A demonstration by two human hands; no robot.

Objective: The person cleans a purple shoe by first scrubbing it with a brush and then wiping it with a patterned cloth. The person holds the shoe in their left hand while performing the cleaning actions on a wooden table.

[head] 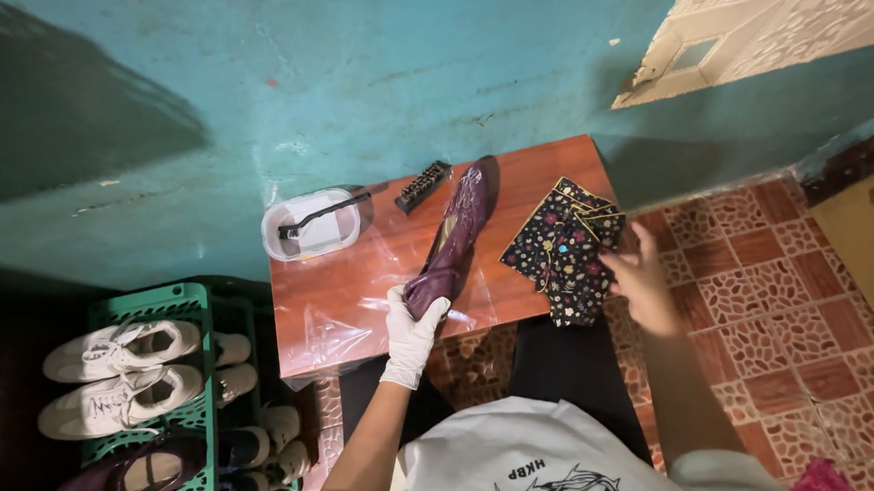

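Note:
A dark purple shoe (455,231) lies lengthwise on a small brown table (521,165) covered with clear plastic sheeting. My left hand (412,332), in a white glove, grips the shoe's near end. My bare right hand (640,276) rests on the right edge of a black cloth with a flower print (560,248), which lies on the table's right side. A small black brush (422,186) sits at the table's far edge, next to the shoe's tip.
A white tub (310,227) with a dark-handled brush across it stands at the table's far left corner. A green shoe rack (191,302) with white sneakers (121,370) and other shoes is on the left. A teal wall lies beyond; patterned red floor tiles (782,313) spread to the right.

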